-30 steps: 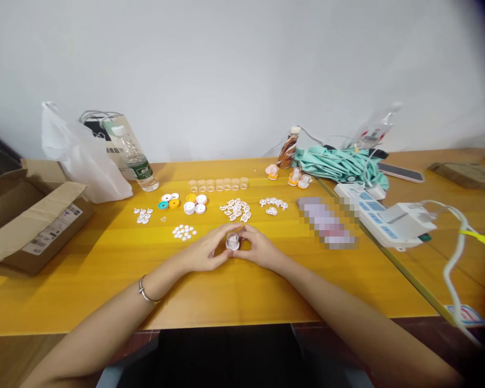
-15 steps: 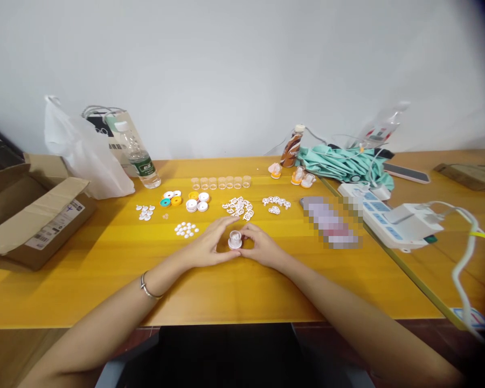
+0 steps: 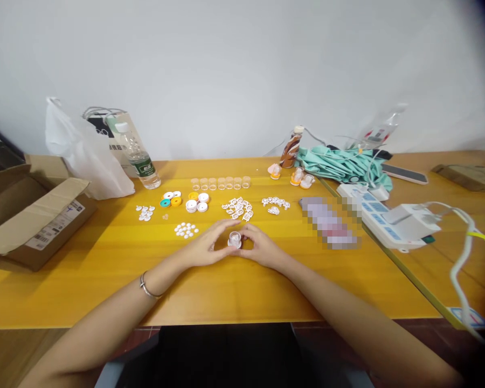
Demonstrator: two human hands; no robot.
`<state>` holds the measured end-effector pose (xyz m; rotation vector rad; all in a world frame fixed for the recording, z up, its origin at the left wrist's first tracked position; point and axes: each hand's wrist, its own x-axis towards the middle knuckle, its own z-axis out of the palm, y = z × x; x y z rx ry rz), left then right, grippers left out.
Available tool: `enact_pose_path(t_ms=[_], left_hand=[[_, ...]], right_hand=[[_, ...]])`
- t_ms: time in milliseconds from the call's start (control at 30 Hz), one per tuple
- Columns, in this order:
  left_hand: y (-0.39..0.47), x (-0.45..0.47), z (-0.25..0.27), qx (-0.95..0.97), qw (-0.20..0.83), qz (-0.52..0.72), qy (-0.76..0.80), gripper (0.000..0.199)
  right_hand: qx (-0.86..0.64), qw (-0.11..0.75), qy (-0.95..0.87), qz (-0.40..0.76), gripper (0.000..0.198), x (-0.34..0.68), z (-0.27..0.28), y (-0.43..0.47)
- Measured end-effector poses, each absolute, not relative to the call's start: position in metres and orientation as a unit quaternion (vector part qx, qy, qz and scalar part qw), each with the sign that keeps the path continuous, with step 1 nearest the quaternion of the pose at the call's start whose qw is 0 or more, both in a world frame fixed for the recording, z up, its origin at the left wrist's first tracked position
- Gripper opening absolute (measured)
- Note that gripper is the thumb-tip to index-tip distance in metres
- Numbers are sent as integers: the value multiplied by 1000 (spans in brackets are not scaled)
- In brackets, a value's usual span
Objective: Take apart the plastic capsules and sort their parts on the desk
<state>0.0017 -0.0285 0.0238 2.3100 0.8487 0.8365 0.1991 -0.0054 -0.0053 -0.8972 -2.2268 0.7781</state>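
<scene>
A small clear plastic cup on a white round base [image 3: 235, 239] stands between my hands near the middle of the table. My left hand [image 3: 207, 246] curves around its left side, its thumb at the front edge of the base. From the right, my right hand [image 3: 262, 247] grips the same piece with thumb and fingers. Just beyond lie white perforated pieces [image 3: 237, 207] in a loose pile. White round discs [image 3: 186, 230] are scattered left of my left hand. White, orange and teal round caps [image 3: 176, 201] sit further back, before a row of clear cups [image 3: 220, 184].
At left stand an open cardboard box [image 3: 60, 226], a white plastic bag [image 3: 83, 156] and a water bottle [image 3: 145, 170]. Finished-looking orange-based pieces [image 3: 298, 177] sit by a brown bottle [image 3: 292, 148]. A teal umbrella [image 3: 339, 164], a blurred-out phone and a power strip [image 3: 372, 213] lie right.
The clear cup tilts slightly within my fingers, and my left thumb has shifted a little left along its base. The rest stays in place apart from a slight camera shift.
</scene>
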Motion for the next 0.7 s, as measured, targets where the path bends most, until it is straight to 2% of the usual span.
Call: enact_pose_path(t_ms=[167,267,367,533,700], left_hand=[[-27,4,20,839,250,321,360,38],[-27,4,22,838,240,330,363,47],[-29,4,25,857,273,314,303,51],[-29,6,24,846,257,313,346,27],[-30,6,26,851,265,320,320,53]], right_hand=[[-348,301,-840,289,27,199,-4,-6],[-341,303,-840,294,25,199,-3,-7],[-340,310,-837,297,24,198,-3,-7],[-346,290,-844,290,24,199,-3,-7],[-335,296,-845,295,23,199,-5,-5]])
